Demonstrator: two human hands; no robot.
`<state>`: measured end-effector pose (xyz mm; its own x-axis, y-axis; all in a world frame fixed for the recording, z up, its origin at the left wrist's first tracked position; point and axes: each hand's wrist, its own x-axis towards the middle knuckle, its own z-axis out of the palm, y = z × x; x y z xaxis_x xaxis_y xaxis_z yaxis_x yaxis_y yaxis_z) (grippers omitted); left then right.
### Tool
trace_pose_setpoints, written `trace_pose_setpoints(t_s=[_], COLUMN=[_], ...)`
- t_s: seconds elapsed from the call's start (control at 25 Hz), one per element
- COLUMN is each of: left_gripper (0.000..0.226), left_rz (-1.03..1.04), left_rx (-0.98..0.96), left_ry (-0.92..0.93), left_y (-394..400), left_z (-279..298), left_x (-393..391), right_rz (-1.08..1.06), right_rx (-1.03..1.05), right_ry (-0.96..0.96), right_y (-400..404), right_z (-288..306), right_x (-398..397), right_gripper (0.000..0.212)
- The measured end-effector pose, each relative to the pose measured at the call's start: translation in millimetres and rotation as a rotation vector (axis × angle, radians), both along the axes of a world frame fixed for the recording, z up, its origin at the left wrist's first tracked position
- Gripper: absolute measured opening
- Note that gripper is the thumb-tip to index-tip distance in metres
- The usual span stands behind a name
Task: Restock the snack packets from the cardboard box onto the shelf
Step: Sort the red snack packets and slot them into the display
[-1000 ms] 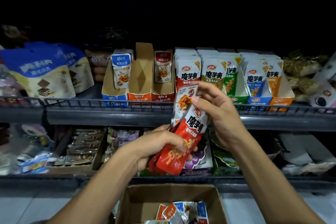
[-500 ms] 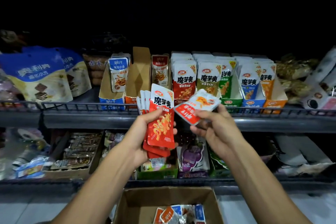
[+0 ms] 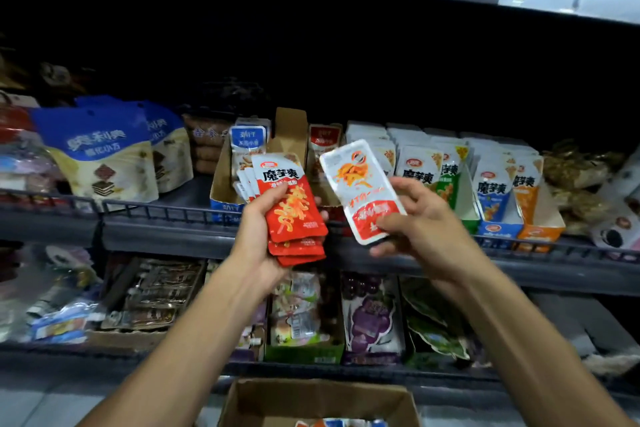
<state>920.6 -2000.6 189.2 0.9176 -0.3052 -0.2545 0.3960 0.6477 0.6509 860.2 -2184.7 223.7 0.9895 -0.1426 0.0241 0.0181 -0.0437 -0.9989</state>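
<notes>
Raised since earlier: single packet, now upright in right hand | left hand grips red stack | red tray just beyond, far-left of right hand | cardboard box near.
</notes>
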Motion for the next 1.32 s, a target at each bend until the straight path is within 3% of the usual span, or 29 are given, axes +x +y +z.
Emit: trace_pose_setpoints(t_s=[0.12, 0.24, 0.44, 0.64, 0.8, 0.96, 1.04, 1.08, 1.16, 1.24, 1.32], left_gripper=[0.038, 0.045, 0.043, 0.043, 0.047, 0.048, 0.049, 0.049, 0.045, 0.039, 0.044], left_rz=[0.059, 0.078, 0.068, 0.034, 0.0, -0.055, -0.077, -0.078, -0.074, -0.076, -0.078], left_rx=[-0.046, -0.116, -0.157, -0.148, -0.147, -0.09, -0.061, -0.045, -0.014, 0.011, 0.021], left_ry=[-0.033, -0.025, 0.044, 0.05, 0.058, 0.048, 0.047, 0.045, 0.034, -0.011, -0.067], left_y=[22.5, 39.0, 39.8, 41.5, 43.5, 43.6, 43.0, 42.5, 39.2, 35.0, 32.5], left_z=[10.2, 8.2, 0.4, -3.7, -6.7, -5.9, -5.2, -4.9, -1.5, 2.4, 6.3], left_x=[27.6, 43.7, 50.8, 59.9, 64.8, 65.8, 65.8, 65.1, 62.1, 57.1, 51.2], right_rz=[-0.137, -0.223, -0.205, -0.054, -0.069, -0.131, -0.167, -0.156, -0.04, 0.157, 0.288], right_rx=[-0.389, -0.692, -1.313, -1.606, -1.6, -1.702, -1.683, -1.591, -1.207, -0.841, -0.698], right_ry=[-0.185, -0.346, -0.223, -0.088, -0.038, -0.115, -0.241, -0.322, -0.36, -0.196, -0.042], right_y=[-4.4, 0.1, 13.1, 31.7, 30.3, 40.1, 53.6, 62.3, 79.3, 88.0, 83.4], right_z=[43.3, 76.6, 81.6, 51.9, 25.8, 29.9, 42.3, 47.7, 54.4, 58.0, 55.8], right_x=[42.6, 108.5, 212.8, 258.4, 266.2, 247.7, 235.2, 227.0, 201.8, 171.6, 152.7], right_gripper=[0.041, 0.027, 0.031, 0.03, 0.028, 0.035, 0.028, 0.022, 0.024, 0.026, 0.041])
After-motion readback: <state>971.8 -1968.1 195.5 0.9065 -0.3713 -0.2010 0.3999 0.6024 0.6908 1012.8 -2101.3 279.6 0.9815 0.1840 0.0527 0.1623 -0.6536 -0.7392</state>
